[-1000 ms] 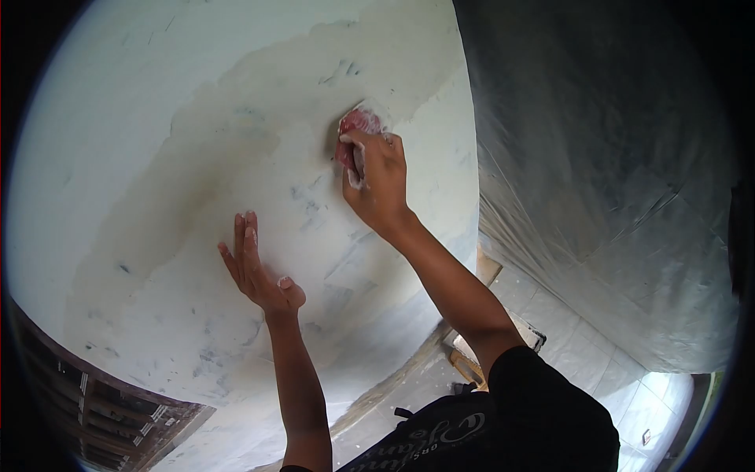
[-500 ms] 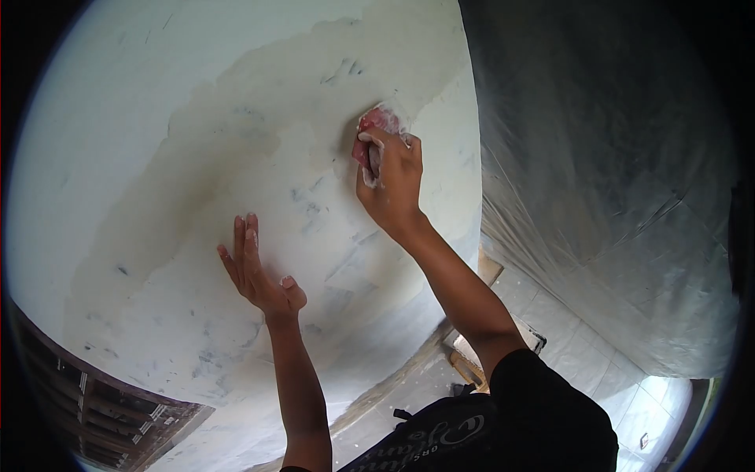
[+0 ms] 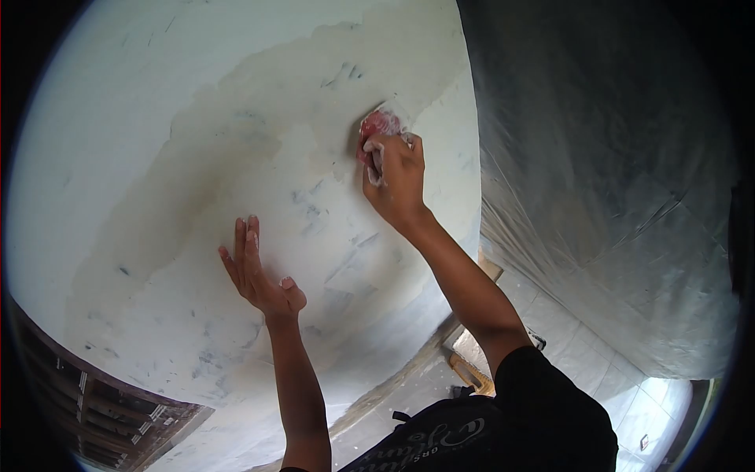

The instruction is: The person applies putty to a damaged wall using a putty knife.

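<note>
A thin, flat pink-red piece smeared with white paste [image 3: 379,124] is held against the upper right part of a broad off-white wall surface [image 3: 134,149]; whether it is a scraper or a pad cannot be told. It is gripped by the right hand [image 3: 399,173], whose fingers are closed around its lower part and coated with white. Lower and to the left, the left hand [image 3: 263,279] is spread wide, with nothing seen in it; contact between palm and wall cannot be confirmed.

The surface is judged to be partly worked: a wide beige-grey patch [image 3: 236,94] is spread across it, while scattered blue-grey marks are left showing—above, below and beside the hands. An even finish is not seen, and how much has been covered by this piece cannot be told.

One pink-red piece, two hands and one large translucent plastic sheet [image 3: 582,204] are counted; the sheet is hung to the right of the wall. At the lower left, one dark brown slatted frame [image 3: 102,409] is seen. Below the sheet, pale floor tiles [image 3: 566,334] are shown, and one yellow object [image 3: 470,374] is partly hidden by the black shirt [image 3: 550,401].
</note>
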### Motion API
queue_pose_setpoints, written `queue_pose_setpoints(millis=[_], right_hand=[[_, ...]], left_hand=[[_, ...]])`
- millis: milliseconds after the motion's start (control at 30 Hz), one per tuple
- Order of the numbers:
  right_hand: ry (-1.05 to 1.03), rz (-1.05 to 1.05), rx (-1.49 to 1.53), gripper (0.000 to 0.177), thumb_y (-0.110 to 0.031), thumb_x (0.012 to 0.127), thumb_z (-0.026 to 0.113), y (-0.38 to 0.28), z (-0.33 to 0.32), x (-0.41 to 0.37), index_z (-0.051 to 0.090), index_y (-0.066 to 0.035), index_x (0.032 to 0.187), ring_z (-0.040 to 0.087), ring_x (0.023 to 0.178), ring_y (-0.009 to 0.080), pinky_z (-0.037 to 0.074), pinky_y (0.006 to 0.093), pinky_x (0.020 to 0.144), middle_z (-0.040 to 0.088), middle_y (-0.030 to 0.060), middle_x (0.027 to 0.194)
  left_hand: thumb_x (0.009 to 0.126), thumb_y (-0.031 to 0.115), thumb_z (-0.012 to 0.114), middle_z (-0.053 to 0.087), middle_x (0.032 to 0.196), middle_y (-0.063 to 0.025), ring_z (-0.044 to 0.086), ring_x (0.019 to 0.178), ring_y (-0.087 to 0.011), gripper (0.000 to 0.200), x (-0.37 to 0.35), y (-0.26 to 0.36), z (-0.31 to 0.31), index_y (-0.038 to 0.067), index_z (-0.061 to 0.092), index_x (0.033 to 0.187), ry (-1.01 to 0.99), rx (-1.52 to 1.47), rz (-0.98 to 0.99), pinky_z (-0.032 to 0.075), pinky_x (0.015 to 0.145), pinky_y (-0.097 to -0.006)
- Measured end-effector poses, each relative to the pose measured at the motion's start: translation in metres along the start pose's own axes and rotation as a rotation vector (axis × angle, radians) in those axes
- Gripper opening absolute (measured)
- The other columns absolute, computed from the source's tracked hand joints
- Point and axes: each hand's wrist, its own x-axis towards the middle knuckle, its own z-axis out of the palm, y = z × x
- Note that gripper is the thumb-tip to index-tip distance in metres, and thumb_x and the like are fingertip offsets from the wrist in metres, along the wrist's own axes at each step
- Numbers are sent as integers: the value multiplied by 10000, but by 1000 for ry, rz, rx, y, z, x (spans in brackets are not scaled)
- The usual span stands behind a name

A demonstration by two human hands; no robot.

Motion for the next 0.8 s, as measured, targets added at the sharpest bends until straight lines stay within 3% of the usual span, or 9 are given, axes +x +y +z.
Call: queue_pose_setpoints(millis=[167, 333, 367, 500, 600, 633, 700, 733, 800], right_hand=[[-160, -3, 78, 389, 108, 648, 659, -22, 22, -18, 564, -88, 971, 559, 782, 233, 376, 398, 826, 592, 39, 822], [-199, -200, 224, 312, 88, 567, 667, -74, 9, -74, 588, -78, 819, 465, 700, 207, 392, 373, 767, 550, 14, 715], [-168, -143, 215, 237, 49, 648, 662, -67, 2, -65, 583, -95, 818, 489, 711, 198, 384, 387, 783, 577, 28, 709], [17, -35, 59, 397, 117, 603, 658, -6, -3, 4, 562, -69, 941, 540, 736, 241, 353, 384, 769, 594, 39, 797], [-65, 0, 118, 393, 134, 616, 642, 7, 12, 19, 527, -72, 930, 525, 688, 252, 360, 392, 791, 562, 44, 775], [-79, -78, 93, 389, 119, 618, 654, 0, 18, 10, 532, -81, 928, 537, 734, 230, 357, 384, 784, 565, 41, 789], [-197, -145, 113, 338, 91, 618, 666, -26, 24, -27, 573, -98, 883, 527, 740, 228, 376, 384, 777, 569, 40, 793], [-198, -146, 150, 184, 31, 712, 628, -43, 26, -48, 614, -127, 807, 511, 746, 222, 380, 389, 787, 513, 31, 716], [-213, -229, 269, 159, 8, 697, 650, -67, 14, -76, 616, -123, 781, 477, 721, 214, 385, 394, 780, 535, 31, 713]], left_hand=[[1032, 390, 189, 601, 1332, -204, 517, 1317, -357, 583, 0, 0, 0, 17, 406, 1424, 7, 1, 1, 145, 1190, -524], [1036, 414, 183, 603, 1331, -199, 519, 1315, -353, 595, 0, -1, 0, 23, 405, 1425, -1, 0, -2, 145, 1189, -526], [1037, 425, 181, 604, 1331, -197, 520, 1314, -352, 601, -1, -1, -1, 24, 404, 1427, -8, -1, -6, 147, 1188, -527], [1038, 442, 179, 609, 1325, -196, 521, 1313, -353, 612, -1, 1, 0, 27, 405, 1426, -4, 2, -21, 149, 1187, -523], [1036, 443, 182, 612, 1318, -201, 522, 1313, -354, 616, -1, 0, 1, 21, 407, 1424, 2, 7, -19, 151, 1188, -515], [1036, 444, 183, 611, 1318, -205, 522, 1313, -354, 618, -1, 0, 1, 18, 406, 1425, 2, 4, -21, 151, 1189, -514], [1035, 445, 184, 610, 1317, -208, 521, 1314, -354, 621, -1, -1, 1, 14, 406, 1425, 6, -1, -20, 150, 1189, -513], [1035, 445, 184, 610, 1317, -209, 523, 1312, -355, 623, -1, -1, 1, 12, 405, 1426, 4, -3, -23, 149, 1190, -514], [1035, 445, 184, 610, 1316, -211, 524, 1311, -355, 625, -2, -1, 0, 11, 404, 1427, 1, -1, -25, 148, 1190, -515]])
